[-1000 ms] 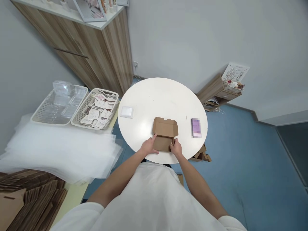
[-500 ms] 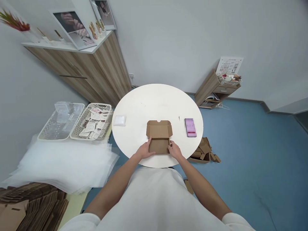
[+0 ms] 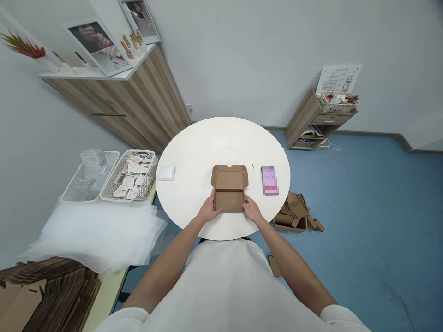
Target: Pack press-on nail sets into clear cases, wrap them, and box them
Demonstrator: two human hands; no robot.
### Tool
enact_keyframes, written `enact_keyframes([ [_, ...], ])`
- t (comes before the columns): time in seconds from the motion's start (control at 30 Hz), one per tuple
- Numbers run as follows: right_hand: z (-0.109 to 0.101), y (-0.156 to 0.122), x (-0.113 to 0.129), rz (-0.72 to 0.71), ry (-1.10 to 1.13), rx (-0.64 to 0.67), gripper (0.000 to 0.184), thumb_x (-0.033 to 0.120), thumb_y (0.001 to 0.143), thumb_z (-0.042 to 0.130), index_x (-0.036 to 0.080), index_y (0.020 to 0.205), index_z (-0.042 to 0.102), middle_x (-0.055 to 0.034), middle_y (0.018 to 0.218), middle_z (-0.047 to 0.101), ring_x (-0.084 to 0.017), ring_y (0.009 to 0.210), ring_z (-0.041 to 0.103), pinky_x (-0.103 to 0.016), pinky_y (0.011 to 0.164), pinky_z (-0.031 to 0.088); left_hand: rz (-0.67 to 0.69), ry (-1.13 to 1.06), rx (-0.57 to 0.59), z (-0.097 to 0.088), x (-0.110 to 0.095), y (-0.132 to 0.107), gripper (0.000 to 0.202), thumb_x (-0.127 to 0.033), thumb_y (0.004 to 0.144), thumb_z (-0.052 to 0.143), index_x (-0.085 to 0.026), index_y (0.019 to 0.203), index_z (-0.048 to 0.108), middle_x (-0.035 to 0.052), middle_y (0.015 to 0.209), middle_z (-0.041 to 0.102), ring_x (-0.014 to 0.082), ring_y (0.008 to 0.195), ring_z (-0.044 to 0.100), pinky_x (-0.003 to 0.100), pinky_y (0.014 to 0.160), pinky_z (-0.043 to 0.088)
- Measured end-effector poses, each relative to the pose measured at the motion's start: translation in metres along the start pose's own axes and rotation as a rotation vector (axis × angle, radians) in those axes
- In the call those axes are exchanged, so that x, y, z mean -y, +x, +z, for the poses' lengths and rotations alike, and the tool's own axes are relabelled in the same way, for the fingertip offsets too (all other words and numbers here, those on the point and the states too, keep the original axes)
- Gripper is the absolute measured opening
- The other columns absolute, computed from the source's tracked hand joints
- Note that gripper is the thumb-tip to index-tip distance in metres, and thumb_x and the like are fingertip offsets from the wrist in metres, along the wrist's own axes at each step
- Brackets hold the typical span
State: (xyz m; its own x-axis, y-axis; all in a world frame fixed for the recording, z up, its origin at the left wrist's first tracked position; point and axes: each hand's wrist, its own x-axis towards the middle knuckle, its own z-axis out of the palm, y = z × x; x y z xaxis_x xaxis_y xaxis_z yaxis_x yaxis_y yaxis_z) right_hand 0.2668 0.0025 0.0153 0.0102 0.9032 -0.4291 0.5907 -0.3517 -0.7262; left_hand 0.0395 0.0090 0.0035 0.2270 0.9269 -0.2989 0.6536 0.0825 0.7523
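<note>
Gaping brown box (image 3: 229,201) (lid (image 3: 230,180) open)

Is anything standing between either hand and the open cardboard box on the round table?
Nothing visible does. The left hand touches the left side of the cardboard box, the right hand its right side. The purple item and white packet lie well off to either side.

Bright, soft light — edges stretched, purple item (image 3: 270,180) pixelated.
</note>
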Motion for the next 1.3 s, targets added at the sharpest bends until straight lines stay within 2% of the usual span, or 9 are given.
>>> enact_keyframes([
  [0.3,-0.008,0.01,-0.008,-0.09,0.104,-0.037,0.049,0.028,0.076,0.037,0.021,0.124,0.041,-0.0059,0.105,0.055,-0.018,0.094,0.051,-0.03,0.08,0.04,-0.12,-0.11,-0.041,0.008,-0.009,-0.001,0.095,-0.044,0.067,0.061,-0.018,0.138,0.003,0.0146,0.12,0.045,0.0261,0.105,0.048,0.04,0.086,0.04],
  [0.57,0.001,0.011,-0.013,-0.067,0.073,-0.101,0.054,0.037,0.077,0.04,0.02,0.129,0.034,-0.0082,0.111,0.052,-0.02,0.103,0.048,-0.033,0.086,0.038,-0.079,-0.08,-0.038,0.007,-0.007,-0.003,0.09,-0.045,0.068,0.06,-0.018,0.137,0.009,0.0139,0.118,0.046,0.0232,0.099,0.051,0.038,0.084,0.041],
  [0.73,0.002,0.005,-0.011,-0.024,-0.003,-0.234,0.061,0.044,0.077,0.042,0.017,0.131,0.029,-0.0118,0.114,0.049,-0.022,0.105,0.047,-0.035,0.084,0.039,-0.127,-0.055,-0.011,0.001,-0.003,-0.006,0.093,-0.051,0.068,0.057,-0.015,0.137,0.008,0.0142,0.119,0.044,0.0215,0.093,0.051,0.038,0.082,0.042],
  [0.87,0.0,-0.003,0.005,-0.073,-0.074,-0.449,0.06,0.047,0.076,0.042,0.018,0.128,0.031,-0.0128,0.116,0.044,-0.022,0.095,0.05,-0.037,0.075,0.042,-0.096,-0.069,-0.011,-0.01,0.008,-0.013,0.089,-0.053,0.07,0.054,-0.018,0.137,0.008,0.0143,0.123,0.04,0.0226,0.099,0.049,0.038,0.083,0.042],
  [1.0,0.014,-0.006,0.05,-0.263,-0.087,-0.547,0.053,0.041,0.077,0.045,0.017,0.124,0.035,-0.0138,0.115,0.044,-0.016,0.071,0.05,-0.035,0.067,0.043,-0.016,-0.005,-0.205,-0.039,0.032,-0.015,0.076,-0.051,0.074,0.05,-0.017,0.134,0.018,0.0148,0.126,0.037,0.0264,0.114,0.038,0.043,0.094,0.033],
  [1.07,0.033,0.0,0.083,-0.366,-0.086,-0.439,0.044,0.037,0.078,0.044,0.017,0.117,0.042,-0.012,0.107,0.049,-0.015,0.067,0.048,-0.034,0.066,0.044,-0.022,0.042,-0.381,-0.064,0.05,-0.011,0.065,-0.047,0.078,0.046,-0.015,0.13,0.027,0.0153,0.125,0.038,0.0275,0.119,0.032,0.046,0.098,0.027],
  [1.13,0.06,0.01,0.117,-0.41,-0.08,-0.247,0.038,0.036,0.079,0.045,0.019,0.112,0.047,-0.0093,0.102,0.052,-0.014,0.068,0.048,-0.033,0.068,0.044,-0.096,0.048,-0.542,-0.094,0.072,-0.004,0.055,-0.042,0.08,0.044,-0.014,0.126,0.032,0.0158,0.123,0.04,0.0271,0.119,0.032,0.046,0.1,0.024],
  [1.2,0.092,0.026,0.149,-0.348,-0.034,-0.071,0.037,0.036,0.078,0.045,0.021,0.111,0.048,-0.0082,0.105,0.052,-0.014,0.074,0.051,-0.031,0.068,0.045,-0.203,0.02,-0.64,-0.124,0.095,0.005,0.053,-0.04,0.079,0.046,-0.013,0.124,0.035,0.0163,0.122,0.04,0.0268,0.12,0.031,0.044,0.101,0.023],
  [1.3,0.142,0.055,0.185,-0.115,0.104,0.128,0.039,0.039,0.076,0.048,0.022,0.111,0.048,-0.0075,0.11,0.051,-0.015,0.084,0.053,-0.03,0.073,0.045,-0.397,-0.076,-0.654,-0.163,0.125,0.023,0.059,-0.04,0.075,0.053,-0.009,0.123,0.036,0.0192,0.122,0.039,0.0282,0.122,0.031,0.042,0.101,0.025],
])
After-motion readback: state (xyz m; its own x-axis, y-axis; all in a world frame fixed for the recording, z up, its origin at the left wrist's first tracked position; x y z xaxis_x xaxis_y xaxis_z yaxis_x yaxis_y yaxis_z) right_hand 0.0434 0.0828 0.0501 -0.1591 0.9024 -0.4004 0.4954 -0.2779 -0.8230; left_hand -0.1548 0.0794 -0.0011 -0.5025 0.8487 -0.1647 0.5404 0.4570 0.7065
